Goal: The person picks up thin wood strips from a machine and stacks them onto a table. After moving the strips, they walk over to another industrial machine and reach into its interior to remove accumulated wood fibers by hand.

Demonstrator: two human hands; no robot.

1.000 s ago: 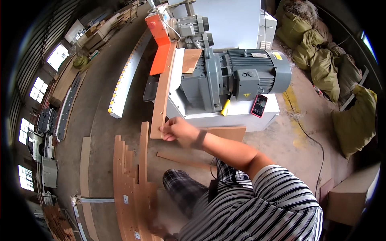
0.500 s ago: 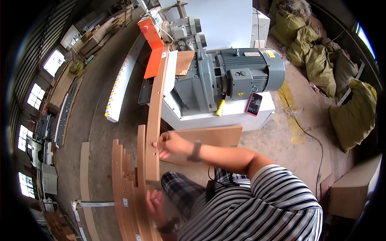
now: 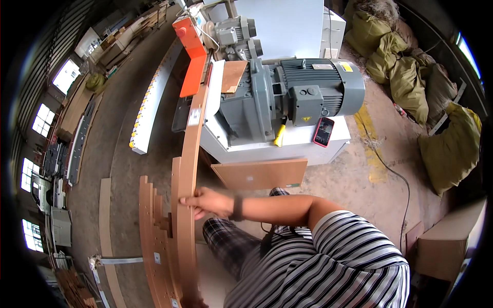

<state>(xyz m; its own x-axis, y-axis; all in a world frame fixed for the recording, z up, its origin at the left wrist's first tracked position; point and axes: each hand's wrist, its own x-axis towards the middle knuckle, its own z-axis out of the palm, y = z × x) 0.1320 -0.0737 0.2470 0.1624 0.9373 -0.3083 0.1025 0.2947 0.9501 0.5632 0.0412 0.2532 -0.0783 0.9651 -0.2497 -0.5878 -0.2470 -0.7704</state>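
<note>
A long, narrow brown wood board (image 3: 188,154) runs from beside the machine's orange guard (image 3: 194,77) down to the lower edge of the picture. A white label shows on its upper part. My right hand (image 3: 205,203) is closed around the board's right edge, thumb on the top face. At the board's near end only a dark, blurred bit of my left hand (image 3: 199,303) shows, so its fingers cannot be read. Just left of the held board lies a stack of similar brown boards (image 3: 160,256) with uneven ends.
A large grey motor (image 3: 316,84) sits on the machine's white base, with a phone (image 3: 323,132) and a yellow tool (image 3: 280,135) beside it. A wide brown panel (image 3: 262,173) leans below. Stuffed sacks (image 3: 408,84) and a cardboard box (image 3: 447,236) stand at right; a white roller rail (image 3: 154,102) at left.
The board has slid toward me, away from the orange guard, and its label has come down with it. My left hand has dropped from beside the stack to the lower edge.
</note>
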